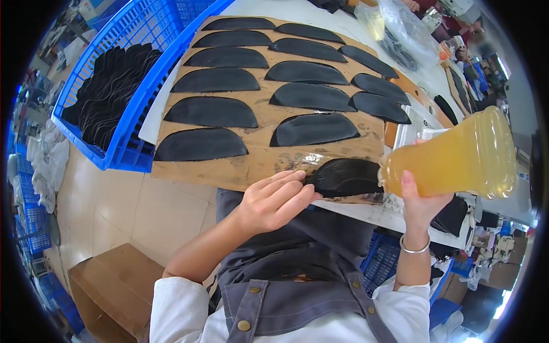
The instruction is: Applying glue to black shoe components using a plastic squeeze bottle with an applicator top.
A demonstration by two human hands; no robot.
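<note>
My right hand [422,200] is wrapped round a see-through plastic bottle [457,154] of yellowish liquid. It lies tilted almost level, its left end against or just over the right end of a black half-moon piece [349,178]. That piece is on the near edge of a brown cardboard sheet [206,171]. At its left tip, the fingers of my left hand [277,200] are pressed together on the edge. Beyond both hands, several more black half-moon pieces [311,128] lie in rows on the cardboard, with dark smears between some of them.
A blue plastic basket [128,137] with a stack of black wavy-edged pieces [114,91] stands left of the cardboard. An open carton [114,286] sits on the tiled floor, lower left. Clear plastic bags [400,34] lie on the white table at the back right, near other people.
</note>
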